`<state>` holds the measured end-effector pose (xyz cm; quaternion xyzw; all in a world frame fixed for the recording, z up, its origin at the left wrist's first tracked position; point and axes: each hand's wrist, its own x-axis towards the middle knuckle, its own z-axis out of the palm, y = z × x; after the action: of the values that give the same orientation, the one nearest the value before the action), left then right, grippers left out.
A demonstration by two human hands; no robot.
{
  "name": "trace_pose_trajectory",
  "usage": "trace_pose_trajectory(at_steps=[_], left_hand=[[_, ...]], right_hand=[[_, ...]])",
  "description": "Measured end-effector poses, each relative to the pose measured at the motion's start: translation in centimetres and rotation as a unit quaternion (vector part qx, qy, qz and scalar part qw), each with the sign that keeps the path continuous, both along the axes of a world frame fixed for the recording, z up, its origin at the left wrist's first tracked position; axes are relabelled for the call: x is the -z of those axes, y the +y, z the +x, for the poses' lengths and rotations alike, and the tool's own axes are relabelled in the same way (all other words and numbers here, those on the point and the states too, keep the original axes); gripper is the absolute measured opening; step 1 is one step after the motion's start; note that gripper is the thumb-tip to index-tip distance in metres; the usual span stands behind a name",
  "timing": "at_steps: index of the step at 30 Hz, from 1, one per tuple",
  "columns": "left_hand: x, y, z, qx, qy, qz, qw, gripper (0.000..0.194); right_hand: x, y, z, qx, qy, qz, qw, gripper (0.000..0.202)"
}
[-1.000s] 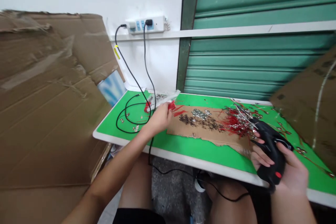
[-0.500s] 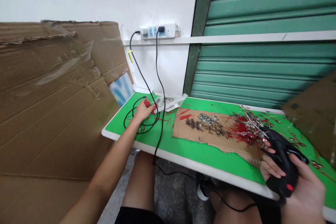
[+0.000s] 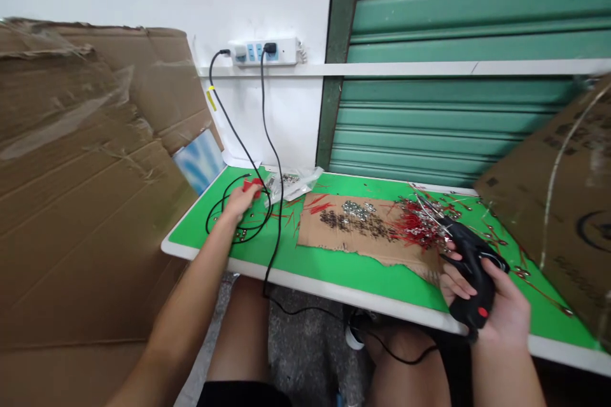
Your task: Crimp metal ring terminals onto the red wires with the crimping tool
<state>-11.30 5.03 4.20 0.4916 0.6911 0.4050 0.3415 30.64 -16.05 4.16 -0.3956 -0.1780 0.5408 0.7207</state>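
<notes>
My right hand (image 3: 496, 296) grips a black corded hand tool (image 3: 475, 267), its tip pointing up and left over a heap of red strands and small metal pieces (image 3: 420, 222). At the table's left end my left hand (image 3: 240, 200) is closed on a small red item (image 3: 252, 186), partly hidden by the fingers. Just right of it lies a clear plastic bag (image 3: 296, 183) with small metal pieces. A flat cardboard sheet (image 3: 358, 243) carries silvery pieces (image 3: 356, 209) and rows of dark small pieces (image 3: 353, 224).
The green table (image 3: 305, 267) has a white edge. Black cables (image 3: 274, 152) hang from a wall power strip (image 3: 267, 52) across its left part. Large cardboard stands at left (image 3: 95, 203) and right (image 3: 563, 203). Red strands lie scattered around.
The camera view has shifted to the right, so the scene sits further left. My left hand remains at the red item, and my right hand still grips the tool.
</notes>
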Motion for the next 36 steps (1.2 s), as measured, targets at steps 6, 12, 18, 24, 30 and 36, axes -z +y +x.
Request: trace_pose_trajectory(at_steps=[6, 12, 18, 24, 30, 36], left_hand=[[-4.0, -4.5, -1.3, -0.043, -0.327, 0.083, 0.940, 0.024], [-5.8, -12.5, 0.2, 0.005, -0.398, 0.071, 0.914, 0.027], [-5.8, -16.4, 2.3, 0.020, -0.446, 0.042, 0.894, 0.038], [-5.2, -20.1, 5.5, 0.158, -0.448, -0.048, 0.879, 0.054], [-2.4, -26.2, 14.6, 0.439, -0.463, -0.264, 0.724, 0.073], [-2.1, -29.9, 21.5, 0.511, -0.431, -0.366, 0.647, 0.053]], right_hand=[[0.4, -0.2, 0.0, -0.014, 0.006, 0.016, 1.000, 0.031], [1.0, -0.3, 0.4, -0.036, 0.049, 0.046, 0.997, 0.030], [1.7, -0.2, 1.0, -0.052, 0.070, 0.068, 0.994, 0.026], [2.1, -0.1, 1.2, -0.065, 0.094, 0.084, 0.990, 0.025], [2.3, -0.1, 1.1, -0.064, 0.114, 0.091, 0.987, 0.021], [2.8, 0.1, 1.2, -0.058, 0.124, 0.086, 0.987, 0.021]])
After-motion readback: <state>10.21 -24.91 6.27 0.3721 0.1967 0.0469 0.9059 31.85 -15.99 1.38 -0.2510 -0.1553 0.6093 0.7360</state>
